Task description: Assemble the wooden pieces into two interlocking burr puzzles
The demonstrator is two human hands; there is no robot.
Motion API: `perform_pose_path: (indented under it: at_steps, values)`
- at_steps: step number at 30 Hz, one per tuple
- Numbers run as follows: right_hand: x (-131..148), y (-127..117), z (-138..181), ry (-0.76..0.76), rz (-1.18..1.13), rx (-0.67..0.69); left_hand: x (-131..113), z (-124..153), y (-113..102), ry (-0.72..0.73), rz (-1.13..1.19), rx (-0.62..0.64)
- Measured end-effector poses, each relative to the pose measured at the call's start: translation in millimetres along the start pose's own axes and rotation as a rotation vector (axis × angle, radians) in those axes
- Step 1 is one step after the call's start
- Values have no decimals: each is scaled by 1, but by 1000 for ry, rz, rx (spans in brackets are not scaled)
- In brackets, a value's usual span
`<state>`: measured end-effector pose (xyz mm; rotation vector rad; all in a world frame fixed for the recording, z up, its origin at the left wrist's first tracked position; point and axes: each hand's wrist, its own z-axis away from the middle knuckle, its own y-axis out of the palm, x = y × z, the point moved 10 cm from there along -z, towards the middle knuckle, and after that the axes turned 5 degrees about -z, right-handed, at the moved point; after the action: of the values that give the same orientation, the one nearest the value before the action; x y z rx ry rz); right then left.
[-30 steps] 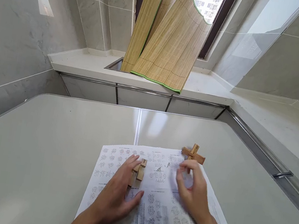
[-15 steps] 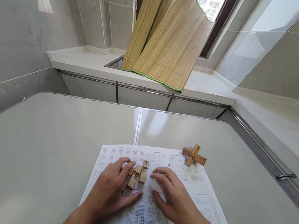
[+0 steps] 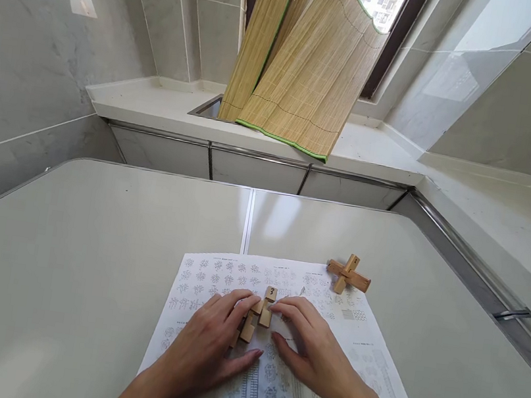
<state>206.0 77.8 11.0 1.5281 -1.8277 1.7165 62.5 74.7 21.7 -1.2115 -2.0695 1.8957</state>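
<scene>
A small group of notched wooden puzzle pieces (image 3: 258,316) lies on a printed instruction sheet (image 3: 234,275), one piece marked with a 3. My left hand (image 3: 211,347) rests on the sheet, its fingers curled against the left side of the pieces. My right hand (image 3: 310,347) lies to the right, its fingertips touching the same pieces. An assembled wooden cross puzzle (image 3: 348,275) sits apart at the sheet's far right corner.
The sheet lies on a pale table (image 3: 88,252) with a centre seam. Beyond it a white counter (image 3: 159,107) carries rolled bamboo mats (image 3: 300,64) leaning on a window, over a sink edge. Tiled walls stand left and right.
My right hand left the wooden cross and came left to the loose pieces. Both hands now press the pieces together, which sit closer than before.
</scene>
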Motion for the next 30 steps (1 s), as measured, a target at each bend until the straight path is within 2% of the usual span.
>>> perform_pose_path:
  at_steps: [12,17,21,25,27,30]
  values:
    - [-4,1,2,-18,24,-8,-5,0,1,5,13,14]
    - [-5,0,2,42,66,-11,1,0,3,-17,72,73]
    - [-5,2,3,41,67,14,10,2,-1,-39,177,172]
    - [-6,3,3,42,11,14,28,4,-8,-119,300,226]
    - [-9,2,2,83,-60,3,38,5,-10,-173,357,208]
    - [-15,1,2,157,-164,-34,50,6,-14,-249,396,112]
